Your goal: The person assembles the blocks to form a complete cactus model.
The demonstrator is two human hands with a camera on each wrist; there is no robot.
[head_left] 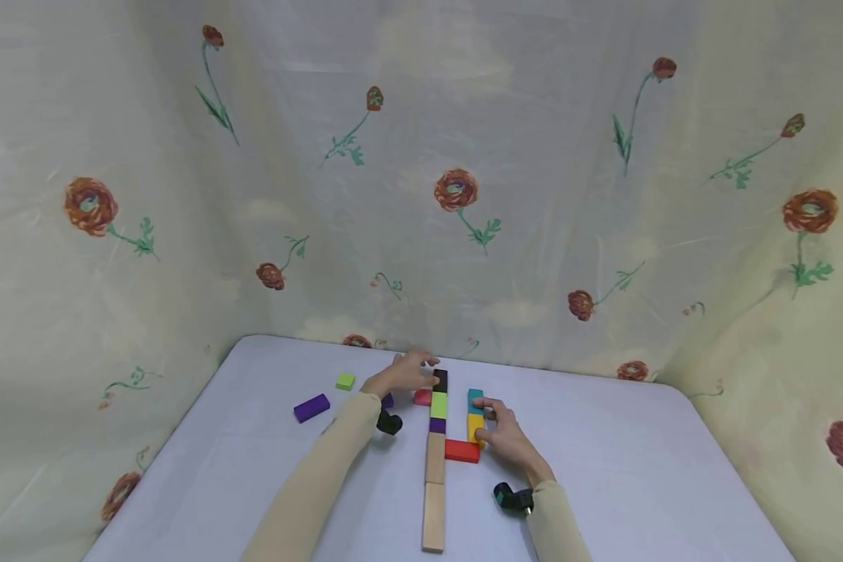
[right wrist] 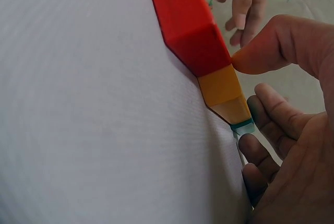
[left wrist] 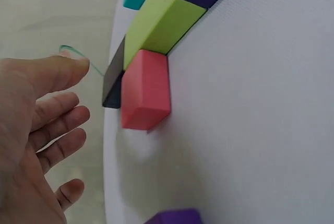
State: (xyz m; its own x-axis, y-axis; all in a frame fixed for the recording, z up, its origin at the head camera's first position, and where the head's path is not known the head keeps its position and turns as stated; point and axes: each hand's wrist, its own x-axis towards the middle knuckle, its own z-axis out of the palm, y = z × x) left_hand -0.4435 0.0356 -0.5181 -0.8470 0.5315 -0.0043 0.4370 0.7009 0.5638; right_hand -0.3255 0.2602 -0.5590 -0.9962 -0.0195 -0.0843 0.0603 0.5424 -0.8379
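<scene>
My left hand (head_left: 412, 371) hovers beside the black block (head_left: 440, 380) with its fingers apart and nothing between them; in the left wrist view the thumb stands clear of the pink block (left wrist: 146, 91). A lime-green block (head_left: 439, 404) and a purple block (head_left: 437, 425) continue the line below the black one, followed by two plain wooden blocks (head_left: 435, 458). My right hand (head_left: 507, 435) spreads along the teal block (head_left: 474, 400) and the yellow block (head_left: 474, 426). Its thumb touches near where yellow meets the red block (head_left: 461, 450); whether the other fingertips touch teal is unclear.
Left on the white table (head_left: 604, 468) lie a loose purple block (head_left: 312, 408) and a small lime-green block (head_left: 345, 381). Another purple block (head_left: 388, 400) is partly hidden by the left wrist. Flowered cloth (head_left: 534, 234) hangs behind the table and at both sides.
</scene>
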